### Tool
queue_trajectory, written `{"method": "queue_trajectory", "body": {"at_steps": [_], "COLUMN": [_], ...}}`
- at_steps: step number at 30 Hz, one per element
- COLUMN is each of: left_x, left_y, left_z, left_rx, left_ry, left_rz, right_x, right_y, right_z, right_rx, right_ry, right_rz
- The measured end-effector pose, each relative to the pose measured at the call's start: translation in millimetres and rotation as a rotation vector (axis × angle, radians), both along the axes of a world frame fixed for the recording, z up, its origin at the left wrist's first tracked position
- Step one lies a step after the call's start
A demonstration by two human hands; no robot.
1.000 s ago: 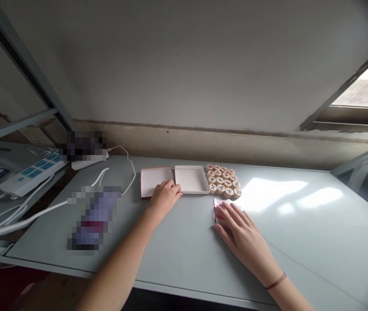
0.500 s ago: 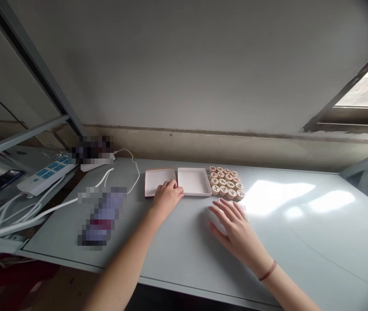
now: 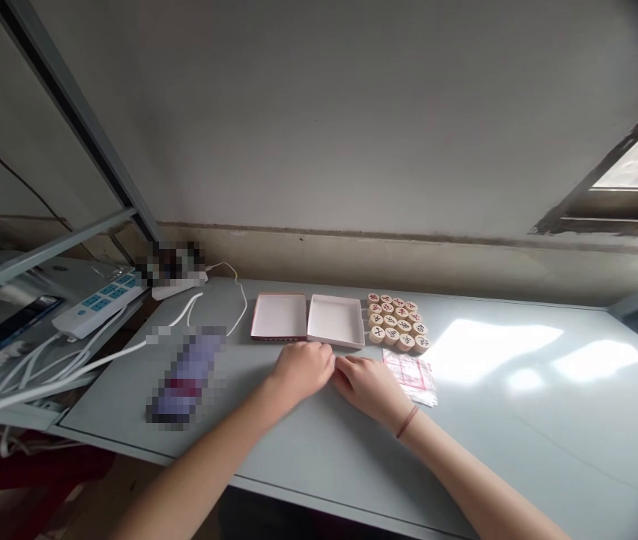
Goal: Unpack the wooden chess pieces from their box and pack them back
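My left hand point(image 3: 303, 369) rests on the table just in front of the two box halves, its fingers curled in, with nothing showing in them. Close against its fingertips lies my right hand point(image 3: 372, 386), also with bent fingers and no object visible. Behind the hands, a shallow white-lined box half with a reddish-brown rim point(image 3: 279, 316) stands beside a white box half point(image 3: 335, 321); both are open side up. To their right, round Chinese chess pieces point(image 3: 397, 322) stand stacked in neat rows. A clear plastic bag with red print point(image 3: 411, 376) lies beyond my right hand.
A blurred purple item point(image 3: 192, 375) lies on the left of the grey table point(image 3: 521, 450). White cables point(image 3: 127, 349) and a power strip point(image 3: 97, 304) run along the left edge, near a phone point(image 3: 15, 324). A wall point(image 3: 319, 150) closes off the back.
My left hand has drawn back from the box halves and curled. My right hand has moved left beside it, its spread fingers now bent, uncovering the plastic bag. The view has shifted slightly.
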State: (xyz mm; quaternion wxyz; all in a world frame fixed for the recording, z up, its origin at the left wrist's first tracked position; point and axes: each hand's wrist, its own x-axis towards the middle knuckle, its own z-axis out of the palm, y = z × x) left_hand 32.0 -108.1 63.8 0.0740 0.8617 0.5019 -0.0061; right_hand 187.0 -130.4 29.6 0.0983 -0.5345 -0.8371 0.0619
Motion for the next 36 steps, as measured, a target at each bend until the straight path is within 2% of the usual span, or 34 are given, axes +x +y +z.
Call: {"method": "queue_trajectory", "body": {"at_steps": [4, 8, 14, 36], "left_x": [11.3, 14.7, 8.4, 0.6], "left_y": [-8.3, -0.7, 2.3, 2.6], "left_z": [-12.7, -25.2, -36.8, -30.0], "left_rx": [-0.092, -0.062, -0.021, -0.041], "left_ry": [0.014, -0.059, -0.197, -0.270], "left_rz": [-0.042, -0.047, -0.037, -0.119], "right_x": [8.4, 14.9, 14.2, 14.6], "right_y": [3.6, 6.3, 4.4, 0.6], "right_z": [-4.8, -7.9, -11.3, -9.6], "right_rx": [-0.056, -0.121, -0.101, -0.089], "right_ry": [0.066, 0.128, 0.163, 0.177], "right_rz": [-0.006, -0.033, -0.052, -0.013]}}
